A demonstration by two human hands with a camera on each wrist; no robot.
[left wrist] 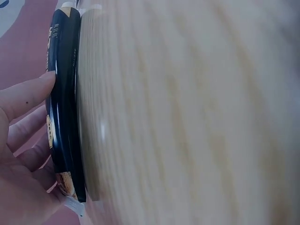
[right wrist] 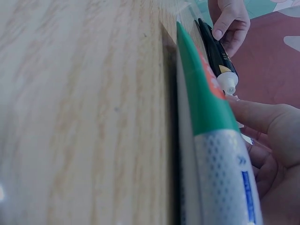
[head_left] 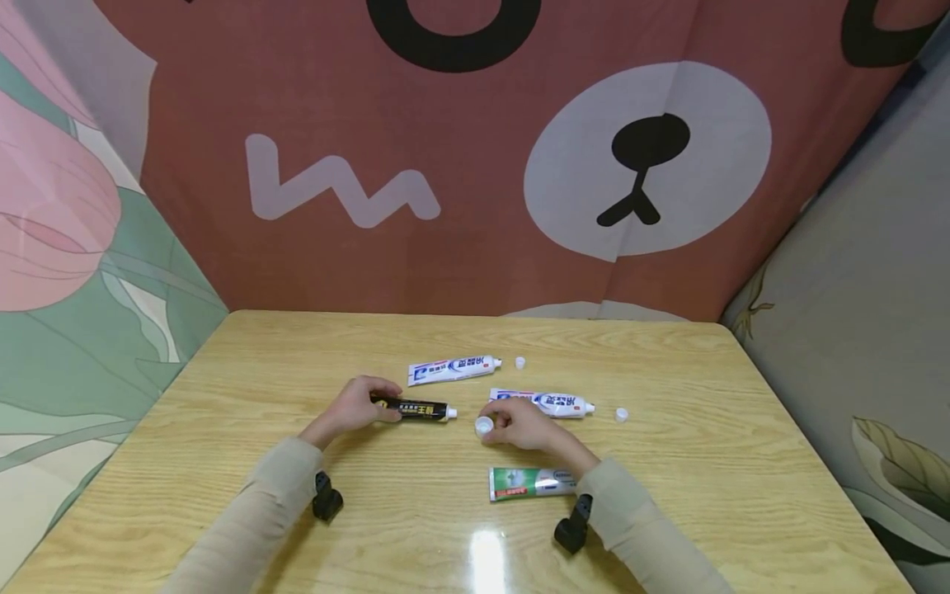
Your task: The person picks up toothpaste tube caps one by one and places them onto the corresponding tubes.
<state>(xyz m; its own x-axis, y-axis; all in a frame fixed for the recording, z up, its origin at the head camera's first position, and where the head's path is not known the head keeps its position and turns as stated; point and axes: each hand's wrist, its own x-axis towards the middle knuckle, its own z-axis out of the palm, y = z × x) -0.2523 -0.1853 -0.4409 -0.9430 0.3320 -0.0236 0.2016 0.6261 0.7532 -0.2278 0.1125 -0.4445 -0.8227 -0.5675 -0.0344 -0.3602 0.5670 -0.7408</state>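
My left hand (head_left: 361,406) grips a black toothpaste tube (head_left: 423,410) near its flat end, thumb on the near side. The tube lies along the tabletop with its bare white nozzle pointing right, and gold lettering shows on it. To the right, my right hand (head_left: 525,426) pinches a white cap (head_left: 484,426) between thumb and fingers, a short way from that nozzle. In the right wrist view a green and silver toothpaste tube (right wrist: 213,108) stands in front of the right hand and hides the cap. The left wrist view shows the thumb against the black tube (left wrist: 65,93).
Behind the hands lie two white and blue toothpaste tubes (head_left: 453,370) without caps, the nearer partly covered by the right hand. Small white caps (head_left: 520,362) sit close to their nozzles. The green tube (head_left: 527,483) rests near the right forearm on the wooden table (head_left: 401,536).
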